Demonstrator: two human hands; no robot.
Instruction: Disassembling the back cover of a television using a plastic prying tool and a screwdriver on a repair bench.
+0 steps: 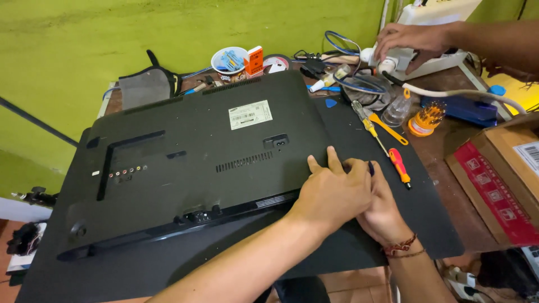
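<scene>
A black flat-screen television [191,163] lies face down on a dark mat [426,213] that covers most of the worktop [449,151], its back panel up and its right edge near the middle of the view. A white label sits on the upper part of the panel, with a power socket just below it and a row of vent slots under that.

Both of the person's hands meet at the television's right edge. The left hand [331,193] lies on top, fingers [334,160] bent and pressing on the panel at the rim. The right hand [382,210] is tucked partly beneath it, with a braided cord bracelet [401,246] at the wrist. A small dark tool tip [370,167] shows between the 2 hands; I cannot tell which hand grips it or how firmly, since the left hand covers the right one's fingers.

Just to the right on the mat lie 2 screwdrivers: 1 with a yellow handle [387,128], 1 with a red and orange handle [400,164]. Further right stands a round orange bit holder [425,119], and a cardboard box [499,174] sits at the edge.

At the top right another person's hand [412,40] rests on a white power strip [415,59]. A white cup [229,60] of small parts stands by the green wall [112,39].
</scene>
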